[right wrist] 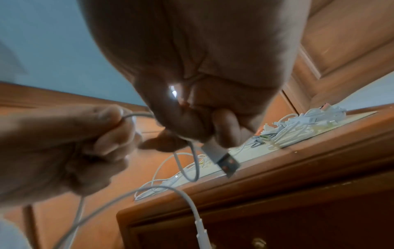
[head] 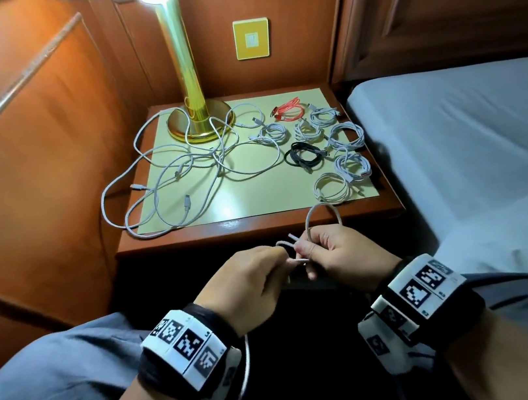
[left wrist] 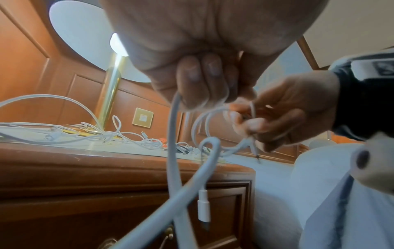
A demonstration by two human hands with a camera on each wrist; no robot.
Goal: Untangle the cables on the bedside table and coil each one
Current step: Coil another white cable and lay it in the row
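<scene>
Thin white charging cable [head: 321, 215] held in front of the wooden desk [head: 259, 226], pinched by curled left hand [head: 250, 280] and right hand [head: 342, 253] fingers, loose white cable tangle [head: 183, 170] laid beyond the fingers, coiled cables [head: 331, 188] beside it.

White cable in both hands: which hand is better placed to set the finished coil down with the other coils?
Right, probably. The right hand already pinches the white cable loop and is nearer the finished coils on the table's right side; the left hand only feeds the loose tail.

Bedside table [head: 259, 226] seen from above and in front by head view, from below its edge, close, by both wrist views, its cable-strewn top shared.
</scene>
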